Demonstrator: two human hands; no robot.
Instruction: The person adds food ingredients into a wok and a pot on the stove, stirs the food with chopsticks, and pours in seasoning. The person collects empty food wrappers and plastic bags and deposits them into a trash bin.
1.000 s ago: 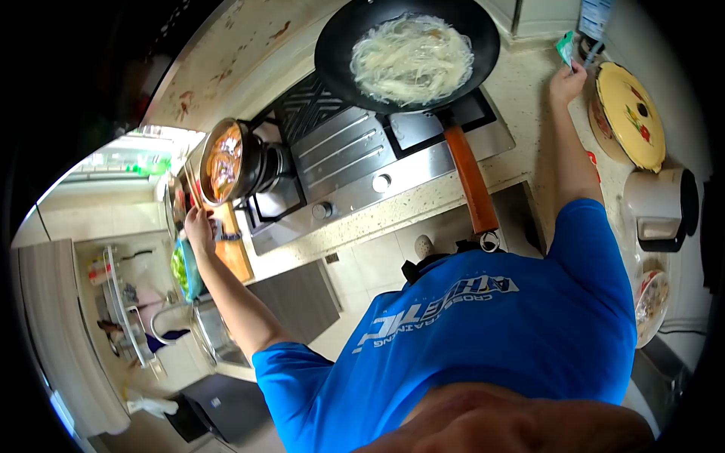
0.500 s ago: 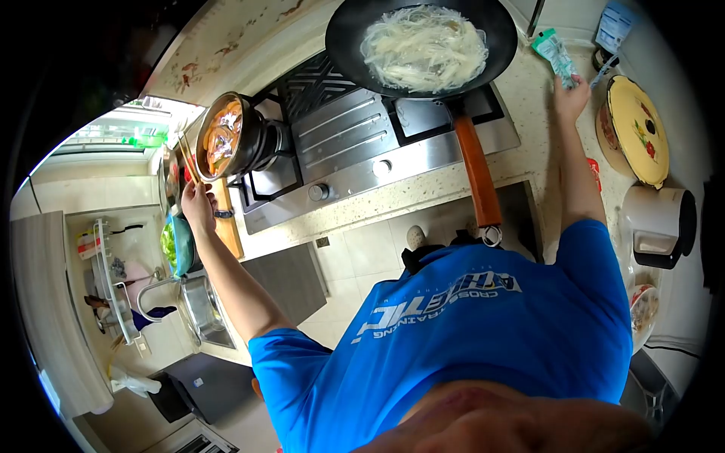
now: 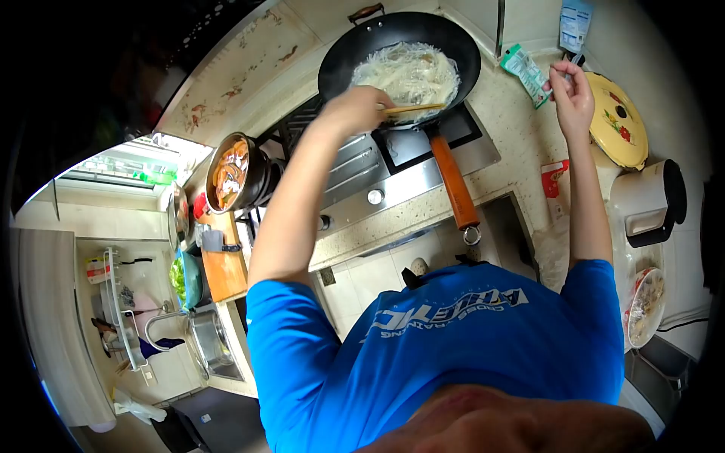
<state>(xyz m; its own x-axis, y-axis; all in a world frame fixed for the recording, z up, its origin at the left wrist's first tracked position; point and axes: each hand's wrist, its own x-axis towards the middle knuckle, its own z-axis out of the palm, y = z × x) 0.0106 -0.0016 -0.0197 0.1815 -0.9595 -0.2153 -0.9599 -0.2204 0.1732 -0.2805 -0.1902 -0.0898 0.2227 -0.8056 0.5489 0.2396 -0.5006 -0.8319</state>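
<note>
My left hand [image 3: 355, 110], slightly blurred, is closed around wooden chopsticks [image 3: 414, 109] over the near side of the black wok [image 3: 336, 79]. Pale, translucent noodles [image 3: 408, 72] lie in the wok, and the chopsticks' tips reach its edge by them. The wok's wooden handle [image 3: 453, 181] points toward my body. My right hand [image 3: 572, 98] is raised over the counter on the right, fingers curled in with their tips close to the thumb. Whether anything small is between them I cannot make out. Beside it is a green and white packet [image 3: 526, 74].
A pot with orange-brown food [image 3: 230, 172] sits left on the stove [image 3: 355, 196]. Further left are a cleaver [image 3: 217, 241] and a cutting board [image 3: 226, 275]. A yellow lidded pot [image 3: 615, 124], a red packet [image 3: 555, 181] and a white appliance [image 3: 642, 204] stand right.
My left hand has carried the chopsticks from beside the left pot across to the wok. My right hand has let go of the green packet, which now lies apart from it.
</note>
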